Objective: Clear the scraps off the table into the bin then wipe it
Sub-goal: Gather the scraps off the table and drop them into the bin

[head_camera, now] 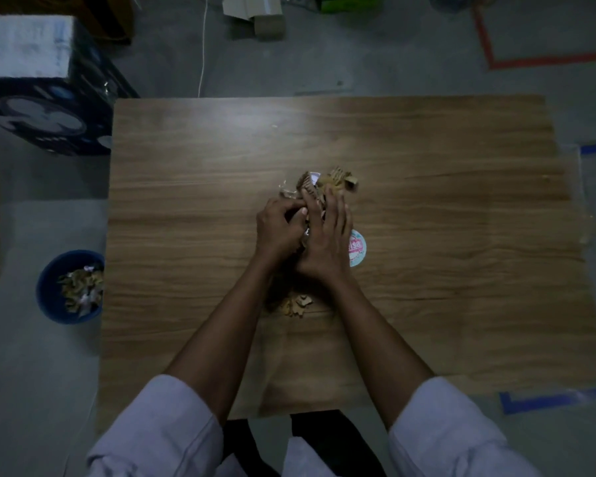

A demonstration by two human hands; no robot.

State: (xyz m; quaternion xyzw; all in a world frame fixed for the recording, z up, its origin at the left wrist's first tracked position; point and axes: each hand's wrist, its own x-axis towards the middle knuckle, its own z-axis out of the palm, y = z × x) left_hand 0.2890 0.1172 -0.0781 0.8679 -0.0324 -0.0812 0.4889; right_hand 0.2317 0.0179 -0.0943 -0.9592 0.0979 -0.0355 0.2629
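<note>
While left hand (pixel 278 232) curls fingers round scraps (pixel 334 182) on table (pixel 461 208), right hand (pixel 327 239) presses straight fingers onto same pile; blue bin (pixel 47 304) on floor, left of table.

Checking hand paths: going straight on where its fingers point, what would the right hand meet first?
The right hand would meet the scraps pile just ahead of it, probably already touching it; past that, only the table shows.

The table (pixel 427 218) shows wood grain with a faint sheen at its far left. The scraps (pixel 327 184) look like crumpled paper and card, perhaps foil. The bin (pixel 47 287) seems smooth blue plastic.
</note>
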